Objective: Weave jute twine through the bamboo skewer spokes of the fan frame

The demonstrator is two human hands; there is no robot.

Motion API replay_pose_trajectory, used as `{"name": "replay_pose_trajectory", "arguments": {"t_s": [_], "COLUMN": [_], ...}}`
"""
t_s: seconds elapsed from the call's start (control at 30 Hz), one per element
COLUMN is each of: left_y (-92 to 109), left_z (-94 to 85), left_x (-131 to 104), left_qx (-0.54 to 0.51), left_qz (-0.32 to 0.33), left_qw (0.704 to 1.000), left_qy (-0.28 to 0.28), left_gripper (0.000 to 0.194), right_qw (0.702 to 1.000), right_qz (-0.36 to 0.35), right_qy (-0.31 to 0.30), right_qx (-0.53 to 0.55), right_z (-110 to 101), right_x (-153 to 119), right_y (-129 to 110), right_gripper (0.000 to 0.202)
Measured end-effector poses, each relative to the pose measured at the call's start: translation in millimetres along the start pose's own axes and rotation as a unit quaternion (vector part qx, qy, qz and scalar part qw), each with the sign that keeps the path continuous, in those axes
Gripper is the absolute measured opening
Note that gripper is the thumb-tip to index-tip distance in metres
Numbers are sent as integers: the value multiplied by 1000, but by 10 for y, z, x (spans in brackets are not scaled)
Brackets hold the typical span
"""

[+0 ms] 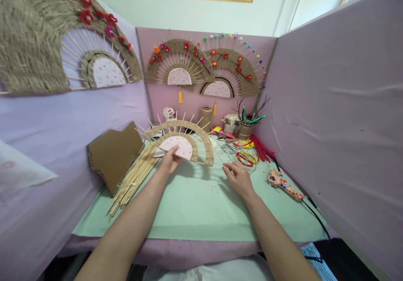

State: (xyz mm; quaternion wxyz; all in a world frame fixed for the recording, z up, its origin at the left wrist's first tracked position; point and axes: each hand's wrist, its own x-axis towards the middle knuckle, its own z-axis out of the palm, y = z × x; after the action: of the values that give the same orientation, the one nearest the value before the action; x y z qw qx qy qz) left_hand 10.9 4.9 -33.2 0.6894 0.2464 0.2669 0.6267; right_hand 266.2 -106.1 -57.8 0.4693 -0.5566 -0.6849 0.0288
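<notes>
My left hand (170, 161) grips a half-round fan (204, 144) by the lower edge of its pink-dotted white centre, thumb on the front. Tan twine is woven in two bands over thin wooden sticks that radiate outward, their bare ends sticking out past the outer band. The fan is held tilted above the table. Off its lower right corner, my right hand (238, 178) has thumb and fingers pinched together. A thin pale line runs from the fan's corner to those fingertips; whether it is a stick end or twine, I cannot tell.
Left lie a bundle of sticks (134, 178) and brown cardboard (115, 153). A twine spool (206, 118), a can of tools (246, 129), scissors (247, 158) and red strips (262, 148) sit behind. A patterned glue gun (285, 184) with a cord lies right. Finished fans (179, 58) hang on partitions.
</notes>
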Motion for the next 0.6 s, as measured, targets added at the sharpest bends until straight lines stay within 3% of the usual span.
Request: {"name": "replay_pose_trajectory", "arguments": {"t_s": [0.17, 0.4, 0.6], "left_y": [-15, -10, 25], "left_z": [12, 29, 40], "left_x": [-5, -1, 3], "left_qx": [-1, -31, -49], "left_qz": [13, 18, 1], "left_qw": [1000, 999, 998], "left_qy": [6, 21, 40], "left_gripper": [22, 24, 22], "right_qw": [998, 995, 989], "right_qz": [-18, -46, -53], "right_qy": [55, -51, -102], "right_qx": [8, 68, 88], "right_z": [-13, 35, 35], "right_x": [-12, -47, -45], "right_y": [-10, -50, -62], "right_gripper": [26, 26, 28]}}
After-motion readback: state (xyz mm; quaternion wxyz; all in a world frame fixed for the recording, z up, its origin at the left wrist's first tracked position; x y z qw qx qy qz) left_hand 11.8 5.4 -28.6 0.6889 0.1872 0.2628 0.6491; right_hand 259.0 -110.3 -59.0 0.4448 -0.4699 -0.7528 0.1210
